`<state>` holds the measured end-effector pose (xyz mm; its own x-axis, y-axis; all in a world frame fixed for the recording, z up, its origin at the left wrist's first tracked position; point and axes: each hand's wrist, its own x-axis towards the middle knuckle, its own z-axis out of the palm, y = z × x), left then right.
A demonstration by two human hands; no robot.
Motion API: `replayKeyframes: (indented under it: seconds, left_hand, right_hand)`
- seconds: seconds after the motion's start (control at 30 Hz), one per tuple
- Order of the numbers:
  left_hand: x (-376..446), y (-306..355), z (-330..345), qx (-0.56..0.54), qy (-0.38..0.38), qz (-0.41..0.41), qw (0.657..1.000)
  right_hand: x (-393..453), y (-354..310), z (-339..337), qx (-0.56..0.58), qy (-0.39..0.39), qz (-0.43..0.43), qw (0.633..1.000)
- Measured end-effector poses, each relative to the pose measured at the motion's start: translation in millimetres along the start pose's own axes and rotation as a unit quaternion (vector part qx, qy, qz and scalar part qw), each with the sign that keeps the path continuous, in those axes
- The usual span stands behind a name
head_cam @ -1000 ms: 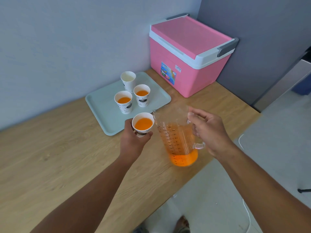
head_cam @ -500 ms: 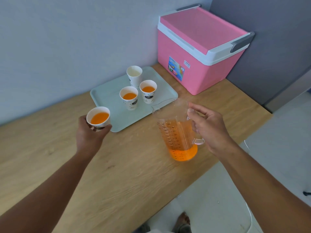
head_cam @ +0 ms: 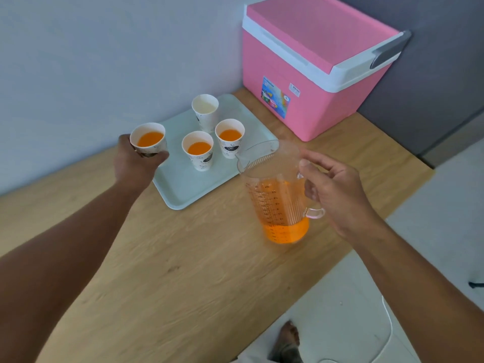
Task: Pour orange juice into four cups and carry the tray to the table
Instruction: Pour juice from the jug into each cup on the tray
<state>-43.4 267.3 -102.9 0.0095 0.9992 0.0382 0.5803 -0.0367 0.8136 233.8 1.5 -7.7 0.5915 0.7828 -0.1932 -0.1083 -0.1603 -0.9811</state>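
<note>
Wrapping left fingers [head_cam: 159, 156] around a juice cup [head_cam: 148, 139], right fingers [head_cam: 313, 191] hook the jug handle [head_cam: 314, 212].

3 cups [head_cam: 201, 150] stand on the tray [head_cam: 183, 184] (cooler [head_cam: 314, 74] behind-right), jug [head_cam: 277, 203] in front.

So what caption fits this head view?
Left hand sets a filled cup at the tray; right hand holds the juice pitcher.

Three filled cups [head_cam: 198, 150], one empty [head_cam: 205, 108]
</note>
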Motion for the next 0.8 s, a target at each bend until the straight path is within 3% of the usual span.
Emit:
replayKeyframes:
  seconds: [0.8]
  left_hand:
    - [60.9, 13.8, 63.5, 0.017, -0.100, 0.014, 0.995]
  right_hand:
    - [35.8, -2.2, -8.6, -0.014, 0.002, 0.000, 1.000]
